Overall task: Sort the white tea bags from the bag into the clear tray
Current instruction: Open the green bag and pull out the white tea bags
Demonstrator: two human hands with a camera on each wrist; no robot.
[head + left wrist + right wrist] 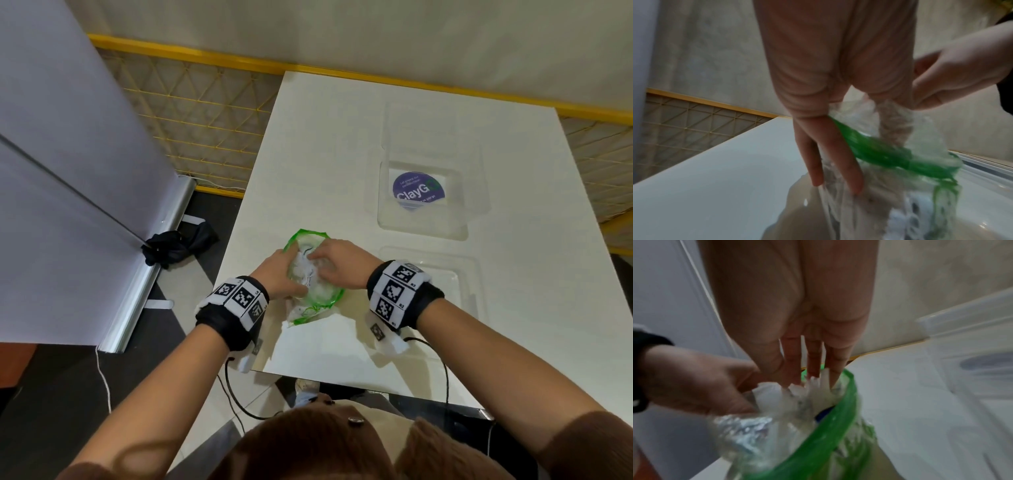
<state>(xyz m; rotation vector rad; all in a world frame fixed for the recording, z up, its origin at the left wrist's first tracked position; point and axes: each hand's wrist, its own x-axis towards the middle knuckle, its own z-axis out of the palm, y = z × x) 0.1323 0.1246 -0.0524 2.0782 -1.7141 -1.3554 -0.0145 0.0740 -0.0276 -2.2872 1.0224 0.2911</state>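
One clear plastic bag [313, 274] with a green rim lies on the white worktop [513, 308], near its front-left part. White tea bags [310, 270] show through the film in a crumpled mass; their number cannot be counted.

Two hands are on the bag. The left hand [279, 275] holds its left side: in the left wrist view two fingers [840, 155] lie straight along the outside of the film, and whether the rest of its grip is clamped on the plastic cannot be told. The right hand [337, 263] reaches into the mouth with fingers [813, 360] extended and slightly spread, fingertips touching the tea bags; the grip is not closed on any of them.

Two clear trays stand to the right of the bag, apart from it. The far tray [421, 222] carries one round purple label [419, 192]. The near tray [469, 274] sits just beside the right wrist.

Surroundings: a pale wall behind the worktop, yellow netting [205, 120] at the floor edge, one white upright panel [68, 171] to the left, one black cloth [178, 246] at its base.
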